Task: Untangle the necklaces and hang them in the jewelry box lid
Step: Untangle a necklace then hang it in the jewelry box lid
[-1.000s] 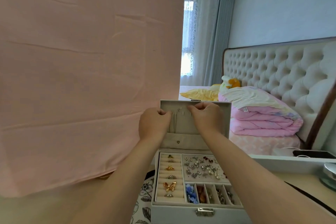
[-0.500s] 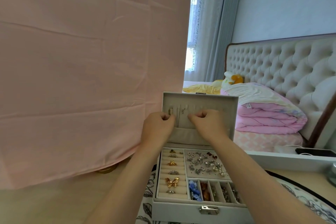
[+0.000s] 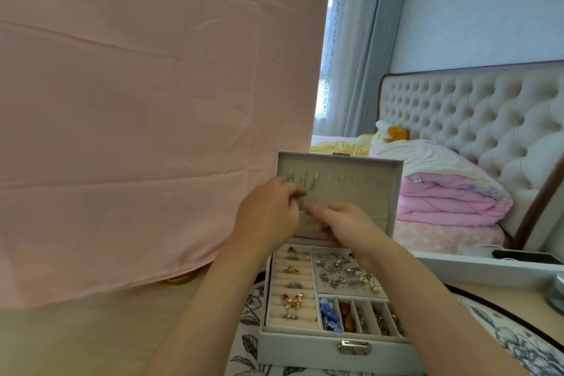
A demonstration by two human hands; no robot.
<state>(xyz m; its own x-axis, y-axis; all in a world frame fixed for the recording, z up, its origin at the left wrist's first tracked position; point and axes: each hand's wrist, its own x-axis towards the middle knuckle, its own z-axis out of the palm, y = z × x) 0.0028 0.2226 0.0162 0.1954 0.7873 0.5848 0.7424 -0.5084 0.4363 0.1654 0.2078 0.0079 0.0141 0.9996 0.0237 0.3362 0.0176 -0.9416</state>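
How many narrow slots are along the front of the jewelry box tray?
5, side by side at front right: one with blue pieces, one with amber pieces, three slots of small metal bits; rightmost partly hidden.

The jewelry box [image 3: 305, 343] sits open on the surface [image 3: 91, 342], with its lid [image 3: 375, 201] standing upright. Both hands are up against the lid's inside. The left hand [image 3: 268, 214] is just under the row of hooks [image 3: 345, 177] and the right hand [image 3: 345, 223] is lower. Their fingers are curled, but any chain between them is too blurred to make out. A small pendant [image 3: 312, 187] dangles from a hook.
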